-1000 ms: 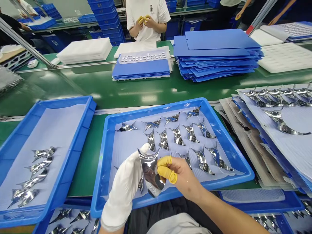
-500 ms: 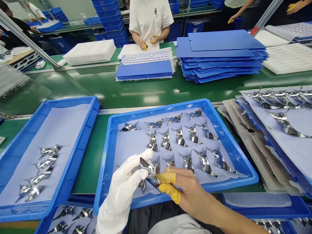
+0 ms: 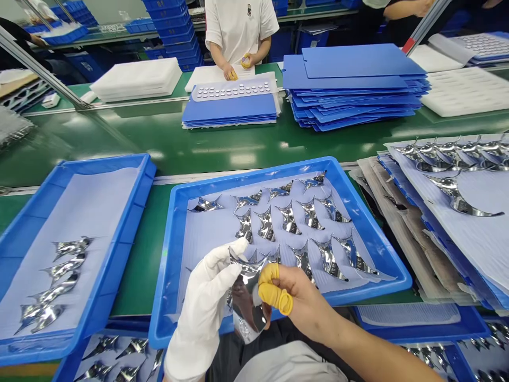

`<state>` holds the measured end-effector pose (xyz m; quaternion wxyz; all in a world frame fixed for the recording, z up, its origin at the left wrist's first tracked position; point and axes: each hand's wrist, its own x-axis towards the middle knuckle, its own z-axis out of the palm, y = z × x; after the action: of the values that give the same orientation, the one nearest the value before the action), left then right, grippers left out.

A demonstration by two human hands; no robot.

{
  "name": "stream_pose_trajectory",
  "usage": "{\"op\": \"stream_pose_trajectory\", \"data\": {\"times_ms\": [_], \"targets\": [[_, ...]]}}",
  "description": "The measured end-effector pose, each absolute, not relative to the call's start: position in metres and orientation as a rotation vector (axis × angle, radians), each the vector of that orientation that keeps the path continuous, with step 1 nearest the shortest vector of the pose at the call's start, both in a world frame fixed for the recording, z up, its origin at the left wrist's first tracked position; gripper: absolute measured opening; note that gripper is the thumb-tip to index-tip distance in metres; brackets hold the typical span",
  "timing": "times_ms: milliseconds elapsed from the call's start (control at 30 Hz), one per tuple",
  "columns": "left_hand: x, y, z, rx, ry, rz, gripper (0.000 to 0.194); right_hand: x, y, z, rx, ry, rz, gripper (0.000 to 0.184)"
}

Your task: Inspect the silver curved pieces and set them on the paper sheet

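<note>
A shiny, curved chrome part (image 3: 247, 300) with pointed corners is held over the near edge of the middle blue tray (image 3: 159, 297). My left hand (image 3: 204, 302), in a white glove, pinches its upper left side. On its right side are the thumb and forefinger of my right hand (image 3: 296, 297), both in yellow finger cots. The part's broad mirror face is turned up toward me. Behind my hands, rows of similar chrome parts (image 3: 289, 218) lie on white paper in the tray; a few are partly hidden by my hands and the held part.
At left stands another blue tray (image 3: 135, 233) with several chrome parts (image 3: 63, 284). Stacked sheets (image 3: 457, 233) bearing more parts lie at right. Blue boards (image 3: 358, 79) are piled beyond the green bench (image 3: 222, 151), where a person (image 3: 242, 32) in a white shirt works. More trays sit below.
The held chrome part has been turned from nearly edge-on to show its broad shiny face. Both hands stay on it. The whole view has shifted slightly.
</note>
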<state>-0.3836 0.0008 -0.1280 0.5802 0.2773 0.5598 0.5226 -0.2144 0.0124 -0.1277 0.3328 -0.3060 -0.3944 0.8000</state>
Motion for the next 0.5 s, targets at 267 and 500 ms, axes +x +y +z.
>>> {"op": "stream_pose_trajectory", "data": {"times_ms": [267, 500], "targets": [[-0.372, 0.006, -0.121, 0.547, 1.309, 1.184, 0.043, -0.218, 0.013, -0.133, -0.798, -0.826, 2.132, 0.033], [-0.37, 0.003, -0.125, 0.597, 1.419, 1.196, 0.037, -0.225, 0.013, -0.132, -0.794, -0.617, 2.228, 0.038]]}}
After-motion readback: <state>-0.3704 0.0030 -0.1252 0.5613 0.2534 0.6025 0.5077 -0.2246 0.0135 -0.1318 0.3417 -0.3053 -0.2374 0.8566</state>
